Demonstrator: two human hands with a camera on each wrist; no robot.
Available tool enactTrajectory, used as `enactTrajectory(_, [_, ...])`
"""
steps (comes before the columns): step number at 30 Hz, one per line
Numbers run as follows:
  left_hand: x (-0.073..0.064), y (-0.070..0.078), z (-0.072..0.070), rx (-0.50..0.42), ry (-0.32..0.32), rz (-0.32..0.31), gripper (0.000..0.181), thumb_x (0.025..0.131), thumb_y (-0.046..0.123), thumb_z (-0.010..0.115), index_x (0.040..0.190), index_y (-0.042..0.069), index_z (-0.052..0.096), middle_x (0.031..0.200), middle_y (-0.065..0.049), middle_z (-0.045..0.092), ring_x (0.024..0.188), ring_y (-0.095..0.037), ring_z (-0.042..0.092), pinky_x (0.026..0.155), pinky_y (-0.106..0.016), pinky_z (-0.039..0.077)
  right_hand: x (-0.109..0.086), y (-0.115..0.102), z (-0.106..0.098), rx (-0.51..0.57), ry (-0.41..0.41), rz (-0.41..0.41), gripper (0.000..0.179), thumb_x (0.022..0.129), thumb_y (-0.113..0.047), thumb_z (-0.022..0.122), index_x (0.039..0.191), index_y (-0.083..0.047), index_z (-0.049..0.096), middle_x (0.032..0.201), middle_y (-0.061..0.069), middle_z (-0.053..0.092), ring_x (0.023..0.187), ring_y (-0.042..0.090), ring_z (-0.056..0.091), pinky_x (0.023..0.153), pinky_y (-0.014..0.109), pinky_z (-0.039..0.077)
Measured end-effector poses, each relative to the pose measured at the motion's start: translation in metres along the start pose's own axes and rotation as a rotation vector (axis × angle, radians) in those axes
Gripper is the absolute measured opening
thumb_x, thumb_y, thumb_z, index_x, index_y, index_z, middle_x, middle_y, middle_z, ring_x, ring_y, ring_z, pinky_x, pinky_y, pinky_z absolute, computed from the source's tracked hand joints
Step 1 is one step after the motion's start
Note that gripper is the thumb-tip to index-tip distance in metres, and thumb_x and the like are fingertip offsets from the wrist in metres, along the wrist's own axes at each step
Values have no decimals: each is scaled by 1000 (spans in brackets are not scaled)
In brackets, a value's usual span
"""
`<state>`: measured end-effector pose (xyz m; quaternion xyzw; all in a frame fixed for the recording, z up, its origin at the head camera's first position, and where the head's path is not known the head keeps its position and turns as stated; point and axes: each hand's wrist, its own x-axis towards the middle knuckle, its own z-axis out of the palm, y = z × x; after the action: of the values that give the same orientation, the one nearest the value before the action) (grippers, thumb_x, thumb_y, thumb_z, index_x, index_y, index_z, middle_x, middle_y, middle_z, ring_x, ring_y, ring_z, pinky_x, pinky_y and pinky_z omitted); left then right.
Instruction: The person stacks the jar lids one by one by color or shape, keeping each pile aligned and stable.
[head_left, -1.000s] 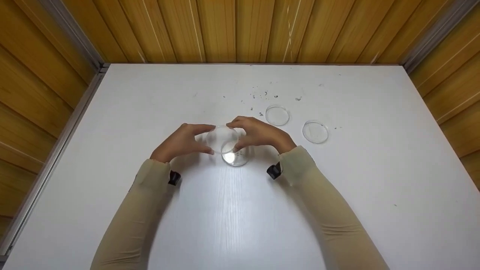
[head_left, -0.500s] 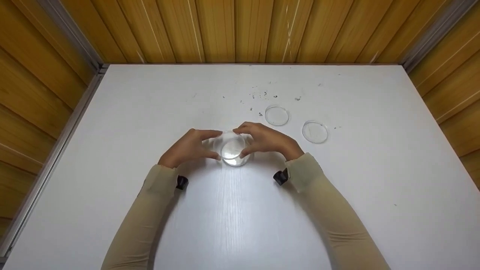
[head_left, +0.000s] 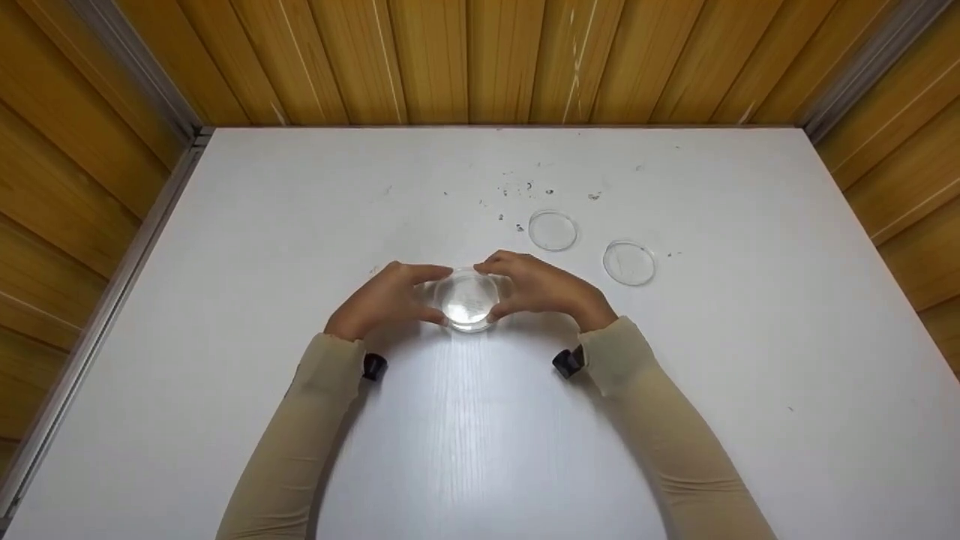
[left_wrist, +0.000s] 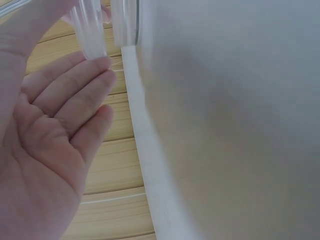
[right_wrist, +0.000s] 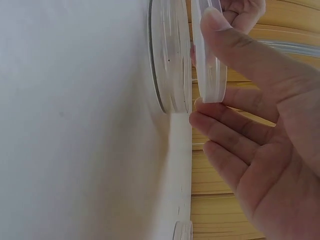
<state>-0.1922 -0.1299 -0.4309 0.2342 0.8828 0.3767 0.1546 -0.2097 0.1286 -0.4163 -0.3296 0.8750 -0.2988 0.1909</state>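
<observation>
In the head view my left hand (head_left: 386, 301) and right hand (head_left: 551, 289) pinch a clear petri dish (head_left: 466, 289) between thumbs and fingers, one hand on each side. Directly below it, another clear petri dish (right_wrist: 170, 55) rests on the table, its near rim just showing in the head view. A narrow gap separates the two in the right wrist view. Whether the lower one is a single dish or a stack, I cannot tell. In the left wrist view the held dish's edge touches the fingertips (left_wrist: 102, 63) of my left hand.
Two more clear round dishes lie on the white table (head_left: 750, 337): one dish (head_left: 553, 230) behind my right hand, the other dish (head_left: 629, 263) further right. Small dark specks (head_left: 520, 227) are scattered towards the back. Wood-patterned panels (head_left: 472, 60) border the table.
Both hands have moved right and slightly nearer with the held petri dish. It was offset to the left of the lower dish and is now over it.
</observation>
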Motion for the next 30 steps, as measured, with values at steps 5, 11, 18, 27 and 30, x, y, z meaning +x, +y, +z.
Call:
enactTrajectory(5, [1,3,3,2,-11,-21,71,72,24,85,135,11,56,137,-2,57,132,-19,49,110,-41,38,-3,2,1,13,10,-9,77,74,-26,83,140,-4,49,130,9,55,118,21,52,103,38,43])
enactTrajectory(11, [2,5,6,2,-11,-23,70,71,22,85,135,11,57,136,-2,59,130,-18,50,109,-40,39,-6,5,3,15,25,-18,75,74,-24,83,139,-4,51,128,8,57,118,21,53,103,37,43])
enactTrajectory(18, [0,5,6,35,-3,31,71,72,24,84,135,6,55,136,-5,58,129,-18,51,109,-38,40,-9,6,6,5,52,-54,74,75,-26,82,138,-4,51,128,8,57,119,22,53,103,37,43])
enactTrajectory(27, [0,3,8,9,4,23,69,72,22,85,134,9,57,134,-2,60,128,-15,51,108,-37,40,-8,5,8,-2,56,-65,73,74,-25,83,138,-6,52,126,8,57,115,22,54,101,38,44])
enactTrajectory(30, [1,3,8,5,7,30,67,72,23,85,133,11,59,133,0,61,127,-13,52,108,-37,40,-8,5,8,-16,59,-68,73,74,-25,83,137,-4,52,127,9,57,116,22,54,102,38,44])
